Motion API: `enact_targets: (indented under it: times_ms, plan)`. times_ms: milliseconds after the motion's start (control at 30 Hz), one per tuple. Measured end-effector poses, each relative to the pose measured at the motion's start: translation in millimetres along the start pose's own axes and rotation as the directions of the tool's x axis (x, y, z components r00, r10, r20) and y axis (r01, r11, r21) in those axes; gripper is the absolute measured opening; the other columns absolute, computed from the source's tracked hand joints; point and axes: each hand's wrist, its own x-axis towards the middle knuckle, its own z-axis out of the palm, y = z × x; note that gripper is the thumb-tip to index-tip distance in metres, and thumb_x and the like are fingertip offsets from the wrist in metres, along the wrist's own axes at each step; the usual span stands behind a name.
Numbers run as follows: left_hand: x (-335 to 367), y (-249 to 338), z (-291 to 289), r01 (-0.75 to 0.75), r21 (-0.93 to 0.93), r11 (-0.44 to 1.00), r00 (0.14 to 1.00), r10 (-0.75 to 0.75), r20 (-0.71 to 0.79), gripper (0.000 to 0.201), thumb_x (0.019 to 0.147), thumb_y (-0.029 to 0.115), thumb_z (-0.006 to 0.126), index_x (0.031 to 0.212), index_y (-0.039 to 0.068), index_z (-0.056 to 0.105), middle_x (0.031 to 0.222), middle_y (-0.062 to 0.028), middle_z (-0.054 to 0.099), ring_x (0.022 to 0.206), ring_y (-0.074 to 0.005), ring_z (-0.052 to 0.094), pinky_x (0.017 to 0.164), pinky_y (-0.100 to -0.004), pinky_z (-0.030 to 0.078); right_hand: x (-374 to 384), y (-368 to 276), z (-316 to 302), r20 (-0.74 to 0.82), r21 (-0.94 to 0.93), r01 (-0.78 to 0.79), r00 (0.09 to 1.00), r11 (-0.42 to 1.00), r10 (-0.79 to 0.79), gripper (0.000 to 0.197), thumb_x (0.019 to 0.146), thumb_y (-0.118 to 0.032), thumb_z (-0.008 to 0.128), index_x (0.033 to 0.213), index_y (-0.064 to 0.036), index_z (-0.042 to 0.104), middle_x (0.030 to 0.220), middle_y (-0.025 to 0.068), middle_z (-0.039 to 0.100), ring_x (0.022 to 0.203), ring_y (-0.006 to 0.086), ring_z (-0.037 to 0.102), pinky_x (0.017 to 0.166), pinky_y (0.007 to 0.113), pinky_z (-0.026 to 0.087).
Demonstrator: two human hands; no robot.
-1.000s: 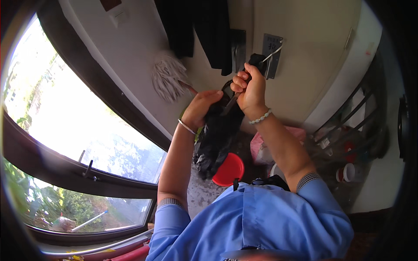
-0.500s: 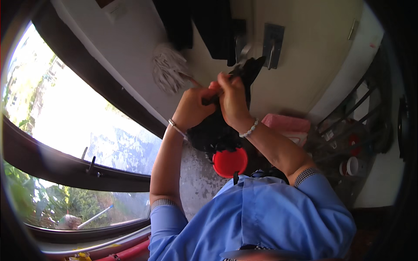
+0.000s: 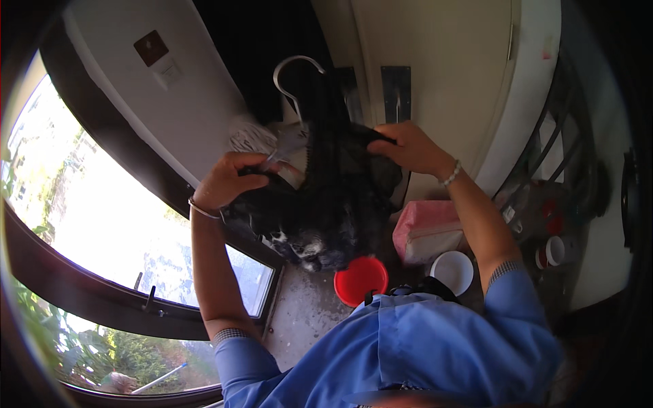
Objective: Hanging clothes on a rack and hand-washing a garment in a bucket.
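A black garment (image 3: 333,211) with pale patches low on it hangs spread between my two hands. My left hand (image 3: 224,182) pinches its left upper edge, fingers closed on the cloth. At the right upper edge, my right hand (image 3: 411,151) grips the fabric between thumb and fingers. A hanger (image 3: 292,141) with clear plastic arms sits at the garment's top, partly hidden by the cloth. Its curved metal hook (image 3: 277,70) rises above, free of any rail that I can see.
Other dark cloth (image 3: 272,41) hangs behind, next to a mop head (image 3: 250,138). A door handle plate (image 3: 396,92) is ahead. Below stand a red bucket (image 3: 360,282), a white bucket (image 3: 452,273) and a pink-and-white box (image 3: 427,231). An open window frame (image 3: 177,330) borders the left.
My hands, close together before, have moved apart to either side and spread the black garment. The hanger and its hook now show between them. The view has shifted, revealing the white bucket.
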Motion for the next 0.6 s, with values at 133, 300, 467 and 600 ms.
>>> enact_targets:
  times_ms: [133, 300, 467, 600]
  plan:
    - [8, -7, -29, -0.119, 0.211, 0.97, 0.993, 0.12, 0.005, 0.015, 0.073, 0.004, 0.06, 0.088, 0.0, 0.06, 0.089, -0.0038, 0.062, 0.085, -0.01, 0.055, 0.079, -0.0241, 0.042, 7, -27, -14, -0.294, -0.198, 0.03, 0.952, 0.98, -0.088, 0.031, 0.08, -0.033, 0.063, 0.082, -0.0021, 0.061, 0.061, 0.017, 0.055, 0.054, 0.0333, 0.053, 0.05, 0.036, 0.04]
    - [22, 33, -78, -0.098, 0.316, 0.944, 0.939, 0.193, -0.285, 0.029, 0.083, 0.016, 0.061, 0.108, 0.002, 0.056, 0.087, -0.002, 0.059, 0.079, -0.0113, 0.054, 0.074, -0.0254, 0.044, 46, -59, -48, -0.49, -0.465, 0.143, 0.781, 0.874, -0.388, 0.032, 0.08, -0.035, 0.063, 0.073, -0.0038, 0.06, 0.058, 0.0149, 0.054, 0.05, 0.0342, 0.051, 0.045, 0.036, 0.039]
    - [1, 64, -118, -0.011, 0.397, 0.918, 0.872, 0.203, -0.446, 0.029, 0.086, 0.019, 0.055, 0.11, 0.003, 0.056, 0.088, -0.0017, 0.06, 0.086, -0.0075, 0.052, 0.078, -0.0223, 0.04, 77, -92, -91, -0.555, -0.531, 0.19, 0.658, 0.825, -0.509, 0.034, 0.081, -0.037, 0.062, 0.072, -0.0033, 0.059, 0.057, 0.0149, 0.053, 0.049, 0.0311, 0.052, 0.045, 0.034, 0.039]
    - [-18, 66, -136, 0.03, 0.489, 0.872, 0.83, 0.251, -0.498, 0.024, 0.088, 0.025, 0.052, 0.097, 0.002, 0.056, 0.075, 0.0011, 0.052, 0.073, -0.0074, 0.046, 0.068, -0.0228, 0.039, 101, -112, -112, -0.499, -0.432, 0.086, 0.807, 0.898, -0.318, 0.04, 0.082, -0.039, 0.061, 0.068, -0.0008, 0.059, 0.055, 0.0117, 0.053, 0.048, 0.0222, 0.052, 0.049, 0.031, 0.039]
